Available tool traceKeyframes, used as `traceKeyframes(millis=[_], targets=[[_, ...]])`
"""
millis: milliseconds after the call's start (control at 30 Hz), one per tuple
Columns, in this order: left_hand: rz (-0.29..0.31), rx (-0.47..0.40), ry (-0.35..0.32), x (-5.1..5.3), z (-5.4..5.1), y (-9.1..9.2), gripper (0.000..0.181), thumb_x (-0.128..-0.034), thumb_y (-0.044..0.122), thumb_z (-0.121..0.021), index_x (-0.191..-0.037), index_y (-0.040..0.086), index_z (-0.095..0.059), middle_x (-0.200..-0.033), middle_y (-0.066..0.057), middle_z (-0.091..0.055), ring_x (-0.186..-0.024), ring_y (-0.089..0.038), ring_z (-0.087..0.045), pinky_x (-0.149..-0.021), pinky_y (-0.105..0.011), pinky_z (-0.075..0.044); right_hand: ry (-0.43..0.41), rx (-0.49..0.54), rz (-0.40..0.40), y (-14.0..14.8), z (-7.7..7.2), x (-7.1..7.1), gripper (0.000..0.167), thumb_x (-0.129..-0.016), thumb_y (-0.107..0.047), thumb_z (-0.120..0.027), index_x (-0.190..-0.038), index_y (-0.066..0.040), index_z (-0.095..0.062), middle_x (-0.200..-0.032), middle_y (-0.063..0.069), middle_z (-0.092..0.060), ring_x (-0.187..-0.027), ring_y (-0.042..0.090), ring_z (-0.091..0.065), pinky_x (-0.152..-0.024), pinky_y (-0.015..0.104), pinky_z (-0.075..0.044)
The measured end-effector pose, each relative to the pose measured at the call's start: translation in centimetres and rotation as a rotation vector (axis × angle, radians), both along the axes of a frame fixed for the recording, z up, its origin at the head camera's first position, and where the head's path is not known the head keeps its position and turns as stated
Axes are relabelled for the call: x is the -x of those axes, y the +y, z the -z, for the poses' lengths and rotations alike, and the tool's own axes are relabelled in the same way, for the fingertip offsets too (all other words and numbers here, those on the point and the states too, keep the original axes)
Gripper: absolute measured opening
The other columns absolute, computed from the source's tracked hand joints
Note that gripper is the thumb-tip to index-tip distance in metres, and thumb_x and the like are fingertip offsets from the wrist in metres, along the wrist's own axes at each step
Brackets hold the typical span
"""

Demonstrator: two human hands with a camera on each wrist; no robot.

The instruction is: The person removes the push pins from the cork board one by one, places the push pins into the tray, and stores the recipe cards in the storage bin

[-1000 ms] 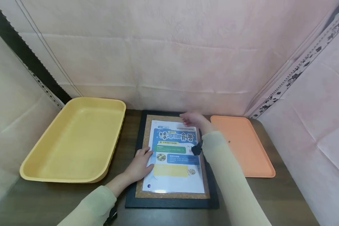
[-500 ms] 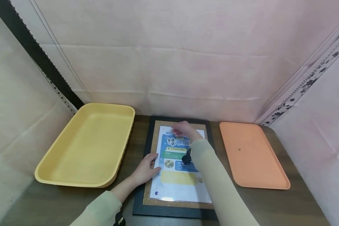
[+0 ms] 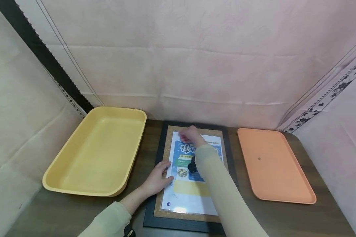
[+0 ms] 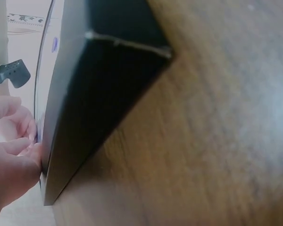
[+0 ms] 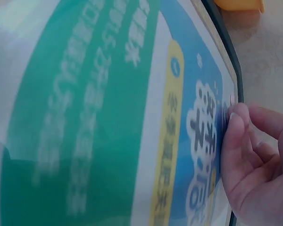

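A printed, glossy sheet (image 3: 192, 200) lies on a cork board (image 3: 181, 216) with a dark frame (image 3: 178, 224). My right hand (image 3: 192, 135) is at the sheet's far left corner. In the right wrist view, the thumb and index fingertips (image 5: 239, 113) pinch together there on something small, mostly hidden, whose kind I cannot tell. My left hand (image 3: 158, 179) rests along the left edge of the sheet and frame, thumb stretched over the sheet. A purple pushpin (image 3: 168, 204) sits at the sheet's near left corner. My right forearm covers part of the sheet.
Left of the board stands a deep yellow tray (image 3: 98, 154). A flat orange tray (image 3: 276, 168) lies at the right, bearing a small dark speck (image 3: 259, 158). Cloth walls (image 3: 181, 72) close off the back and both sides of the wooden table (image 3: 68, 210).
My right hand has moved left along the sheet's far edge, from nearer its right side to the far left corner. The left hand keeps its place. The view has shifted slightly.
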State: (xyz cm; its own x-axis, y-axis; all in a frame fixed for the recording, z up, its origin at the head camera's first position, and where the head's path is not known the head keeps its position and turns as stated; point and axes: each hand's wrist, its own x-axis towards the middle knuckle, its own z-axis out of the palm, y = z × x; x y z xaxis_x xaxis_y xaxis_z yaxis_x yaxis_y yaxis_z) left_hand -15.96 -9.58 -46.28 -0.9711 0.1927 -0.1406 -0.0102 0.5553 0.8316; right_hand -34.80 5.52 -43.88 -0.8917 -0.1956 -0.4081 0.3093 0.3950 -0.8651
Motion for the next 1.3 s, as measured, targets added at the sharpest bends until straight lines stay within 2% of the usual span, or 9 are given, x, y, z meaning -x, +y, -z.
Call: traceKeyframes(millis=[167,333,467,633,767,967,1167,1300], targets=[[0.015,-0.01,0.019,-0.1,0.0,-0.1,0.059,-0.09,0.016,-0.061,-0.141,0.0,-0.036,-0.145,-0.017,-0.035,-0.132,-0.034,-0.039,-0.106,-0.049,-0.038,0.055,-0.076,0.021,-1.0,0.1,-0.1,0.02,-0.09,-0.021,-0.061,-0.089,-0.003,-0.068,-0.071,0.005,-0.061,-0.063,0.016,-0.061,-0.059,0.022,-0.05],[0.031,-0.004,0.017,-0.1,0.0,-0.1,0.058,-0.0899,0.016,-0.06,-0.141,0.0,-0.037,-0.146,-0.018,-0.035,-0.132,-0.035,-0.039,-0.106,-0.049,-0.037,0.049,-0.14,0.037,-1.4,0.2,0.1,0.019,-0.089,-0.02,-0.063,-0.087,-0.003,-0.069,-0.07,0.005,-0.061,-0.063,0.017,-0.061,-0.06,0.023,-0.051],[0.037,0.0,0.004,0.0,-0.2,-0.1,0.057,-0.0903,0.017,-0.06,-0.14,0.001,-0.038,-0.146,-0.018,-0.034,-0.132,-0.035,-0.039,-0.106,-0.049,-0.037,0.051,-0.232,0.042,-1.7,0.3,0.4,0.02,-0.088,-0.02,-0.064,-0.078,-0.003,-0.068,-0.061,0.004,-0.056,-0.056,0.016,-0.056,-0.056,0.024,-0.046],[0.049,0.006,0.0,0.2,-0.2,-0.1,0.056,-0.0906,0.018,-0.06,-0.14,0.0,-0.039,-0.146,-0.018,-0.034,-0.132,-0.035,-0.039,-0.106,-0.049,-0.038,0.073,-0.358,0.026,-2.1,0.3,0.7,0.024,-0.087,-0.02,-0.065,-0.068,-0.006,-0.063,-0.055,0.002,-0.05,-0.05,0.015,-0.05,-0.052,0.024,-0.042],[0.055,0.013,-0.005,0.0,-0.2,-0.2,0.056,-0.0905,0.018,-0.06,-0.14,0.001,-0.039,-0.147,-0.019,-0.033,-0.133,-0.035,-0.037,-0.106,-0.049,-0.037,0.11,-0.406,-0.016,-2.4,0.4,0.6,0.03,-0.088,-0.021,-0.063,-0.062,-0.007,-0.058,-0.053,0.002,-0.047,-0.049,0.015,-0.046,-0.053,0.025,-0.041],[0.075,0.051,0.005,-0.1,-0.2,-0.5,0.057,-0.0902,0.019,-0.06,-0.14,0.001,-0.039,-0.148,-0.019,-0.032,-0.136,-0.036,-0.032,-0.107,-0.051,-0.035,0.179,-0.47,-0.109,-2.8,0.5,0.5,0.028,-0.089,-0.023,-0.06,-0.065,-0.009,-0.056,-0.052,0.0,-0.046,-0.047,0.014,-0.045,-0.055,0.026,-0.041],[0.081,0.066,0.016,-0.1,0.0,-0.6,0.056,-0.0902,0.02,-0.06,-0.14,0.002,-0.04,-0.148,-0.018,-0.031,-0.137,-0.036,-0.03,-0.108,-0.052,-0.034,0.196,-0.502,-0.128,-2.8,0.4,0.2,0.022,-0.09,-0.022,-0.059,-0.075,-0.006,-0.062,-0.054,0.0,-0.049,-0.049,0.014,-0.048,-0.057,0.026,-0.043],[0.082,0.073,0.034,-0.2,0.0,-0.6,0.055,-0.0898,0.019,-0.06,-0.139,0.001,-0.041,-0.147,-0.019,-0.032,-0.136,-0.037,-0.03,-0.107,-0.053,-0.034,0.259,-0.516,-0.157,-2.8,0.2,-0.2,0.02,-0.091,-0.022,-0.057,-0.079,-0.006,-0.063,-0.059,0.001,-0.051,-0.056,0.015,-0.051,-0.06,0.027,-0.044]])
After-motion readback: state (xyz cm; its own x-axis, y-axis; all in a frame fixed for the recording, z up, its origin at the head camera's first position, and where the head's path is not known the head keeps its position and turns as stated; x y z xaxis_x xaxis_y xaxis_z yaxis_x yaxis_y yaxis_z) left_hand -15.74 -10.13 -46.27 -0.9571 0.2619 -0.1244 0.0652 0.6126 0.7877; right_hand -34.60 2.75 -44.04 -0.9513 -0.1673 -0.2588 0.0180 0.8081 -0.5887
